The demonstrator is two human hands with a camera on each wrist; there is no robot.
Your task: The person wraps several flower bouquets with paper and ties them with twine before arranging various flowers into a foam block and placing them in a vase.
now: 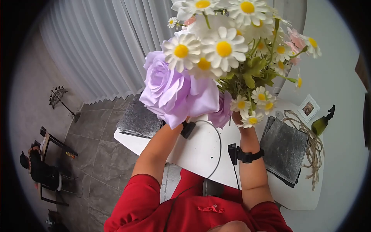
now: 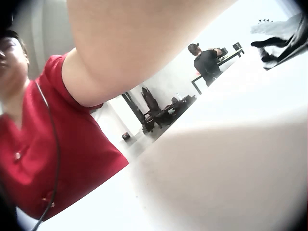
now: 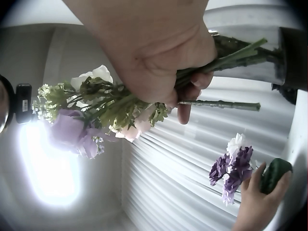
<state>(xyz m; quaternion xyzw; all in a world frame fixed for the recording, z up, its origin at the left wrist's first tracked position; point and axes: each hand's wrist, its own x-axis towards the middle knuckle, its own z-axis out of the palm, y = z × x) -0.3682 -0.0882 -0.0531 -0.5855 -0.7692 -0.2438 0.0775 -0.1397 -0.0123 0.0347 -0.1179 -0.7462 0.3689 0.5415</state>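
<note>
In the right wrist view my right hand (image 3: 163, 62) grips a bundle of green flower stems (image 3: 240, 55), its fingers curled round them. One stem lies apart below the bundle. A lilac rose (image 3: 67, 127) and pale flowers spread from the other side. My left hand (image 3: 260, 204) holds a dark green object (image 3: 276, 174), with small purple and white flowers (image 3: 233, 168) beside its fingertips. In the head view daisies (image 1: 224, 49) and a large lilac rose (image 1: 166, 85) cover most of both hands. The left wrist view shows an arm but no hand.
On the white table (image 1: 197, 150) lie dark grey sheets (image 1: 284, 145) with beige cord (image 1: 317, 154), a small white frame (image 1: 309, 108) and a green bottle-like object (image 1: 320, 124). More dark sheets (image 1: 139, 120) are at left. Someone in black (image 1: 42, 168) sits farther off.
</note>
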